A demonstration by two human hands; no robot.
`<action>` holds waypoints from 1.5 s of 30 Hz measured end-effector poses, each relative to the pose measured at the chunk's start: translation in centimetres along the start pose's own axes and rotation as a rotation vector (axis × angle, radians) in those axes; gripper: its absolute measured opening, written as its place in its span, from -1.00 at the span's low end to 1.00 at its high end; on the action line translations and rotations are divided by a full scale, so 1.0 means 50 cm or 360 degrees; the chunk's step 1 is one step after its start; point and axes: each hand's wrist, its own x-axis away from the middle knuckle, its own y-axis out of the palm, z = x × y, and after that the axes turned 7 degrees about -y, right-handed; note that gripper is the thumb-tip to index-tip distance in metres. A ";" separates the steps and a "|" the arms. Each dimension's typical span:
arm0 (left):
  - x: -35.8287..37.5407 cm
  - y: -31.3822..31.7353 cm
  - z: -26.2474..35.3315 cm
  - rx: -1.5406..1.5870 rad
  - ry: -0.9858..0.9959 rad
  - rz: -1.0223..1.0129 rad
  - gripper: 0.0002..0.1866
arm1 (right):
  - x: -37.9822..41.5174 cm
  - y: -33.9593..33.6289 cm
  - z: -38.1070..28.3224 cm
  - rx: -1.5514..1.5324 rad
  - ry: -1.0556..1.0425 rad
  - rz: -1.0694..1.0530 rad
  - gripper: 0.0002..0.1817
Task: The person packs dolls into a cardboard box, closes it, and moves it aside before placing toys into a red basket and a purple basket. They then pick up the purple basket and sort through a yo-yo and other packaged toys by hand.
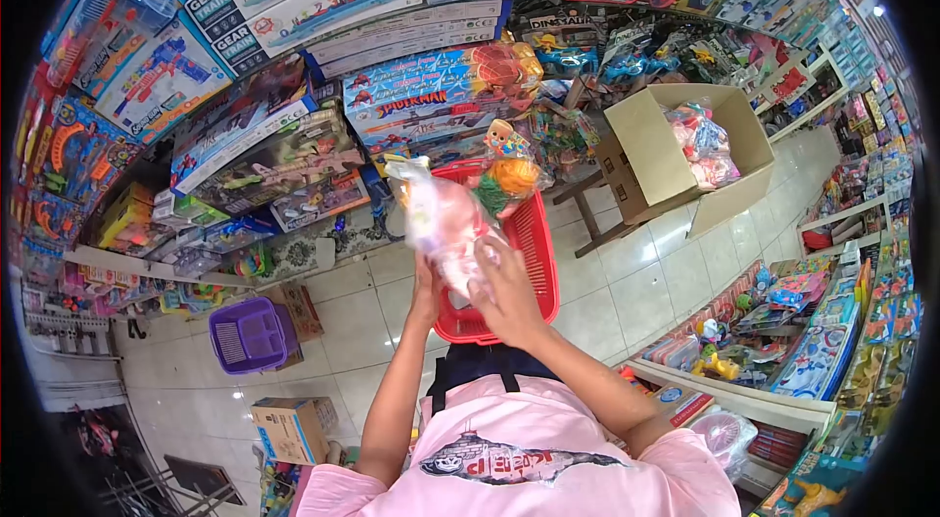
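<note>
A clear plastic bag with something pink and white inside [448,223] is held up in front of me, blurred by motion; its contents are hard to make out. My right hand [509,294] grips its lower right side, thumb and fingers curled onto the plastic. Along the lower left edge, my left hand [425,292] supports the same bag, its fingers partly hidden behind it. Beneath both hands is a red plastic basket [537,267] with slotted walls. At the basket's far end sit bagged toys, one of them an orange and green bagged toy [509,179].
An open cardboard box [636,150] with bagged pink toys stands on a wooden stool [589,223] at right. Boxed toys, including a Spider-Man box [431,101], are stacked ahead. A purple basket [253,336] and a small carton [294,429] are at left; shelves line the right.
</note>
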 end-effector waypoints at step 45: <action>-0.274 -0.068 -0.207 -0.0758 -0.0168 0.0364 -0.45 | 0.139 -0.418 0.317 -0.0682 0.0855 0.1449 -0.62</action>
